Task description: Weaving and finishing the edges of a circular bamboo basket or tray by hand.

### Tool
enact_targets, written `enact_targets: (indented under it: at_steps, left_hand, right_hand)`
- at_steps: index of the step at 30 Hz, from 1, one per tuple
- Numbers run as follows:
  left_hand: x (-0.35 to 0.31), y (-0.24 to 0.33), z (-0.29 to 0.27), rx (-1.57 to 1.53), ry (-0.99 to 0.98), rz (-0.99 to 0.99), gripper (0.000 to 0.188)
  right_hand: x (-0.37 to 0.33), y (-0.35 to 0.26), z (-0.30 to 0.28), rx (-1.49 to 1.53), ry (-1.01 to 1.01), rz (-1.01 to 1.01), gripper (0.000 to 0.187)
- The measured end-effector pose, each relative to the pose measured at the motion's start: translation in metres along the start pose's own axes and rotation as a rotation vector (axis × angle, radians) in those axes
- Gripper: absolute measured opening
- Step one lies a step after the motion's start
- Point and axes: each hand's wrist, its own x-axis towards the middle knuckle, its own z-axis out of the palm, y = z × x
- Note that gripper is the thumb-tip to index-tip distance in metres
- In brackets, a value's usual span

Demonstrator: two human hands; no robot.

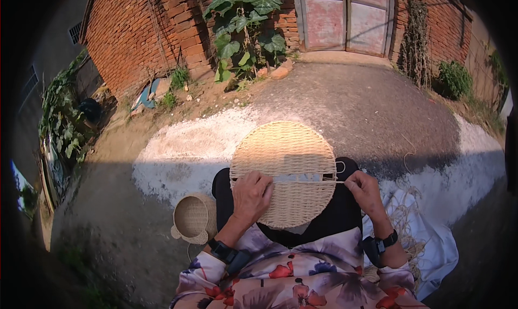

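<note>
Disc point(286, 166) rests across the lap point(348, 206), likely for support. Left hand point(252, 196) covers its 8 o'clock side, apparently steadying it; whether it grasps cannot be told. Right hand point(364, 190), at 3 o'clock, pinches the cord point(340, 182), seemingly for tension. Basket point(210, 214): 8 o'clock.

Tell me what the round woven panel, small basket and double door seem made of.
Round woven panel: probably paper or plant-fibre cord, matte tan; ropelike strands show. Small basket: likely similar cord, given its tan weave. Double door: wood or metal, unclear; its faded reddish paint looks patchy and worn.
</note>
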Motion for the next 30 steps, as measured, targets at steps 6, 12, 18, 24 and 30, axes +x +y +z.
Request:
enact_targets:
  at_steps: [6, 12, 18, 24, 30]
  left_hand:
    - [0.018, 0.047, 0.006, -0.395, -0.089, -0.172, 0.013]
    - [0.035, 0.085, 0.017, -1.413, -0.547, -0.547, 0.021]
    - [0.026, 0.053, 0.011, -0.676, -0.162, -0.327, 0.013]
    - [0.027, 0.047, 0.026, -0.136, -0.038, 0.011, 0.010]
    - [0.031, 0.049, 0.049, -0.158, -0.122, 0.073, 0.013]
  right_hand:
    - [-0.005, -0.042, -0.012, 0.073, 0.026, 0.089, 0.015]
    - [-0.006, -0.063, -0.003, 0.392, -0.212, -0.083, 0.011]
    - [-0.007, -0.039, 0.010, 0.576, -0.092, 0.076, 0.014]
    - [-0.016, -0.016, 0.015, 0.542, -0.137, 0.154, 0.013]
    - [-0.016, -0.007, 0.030, 0.425, -0.125, 0.067, 0.011]
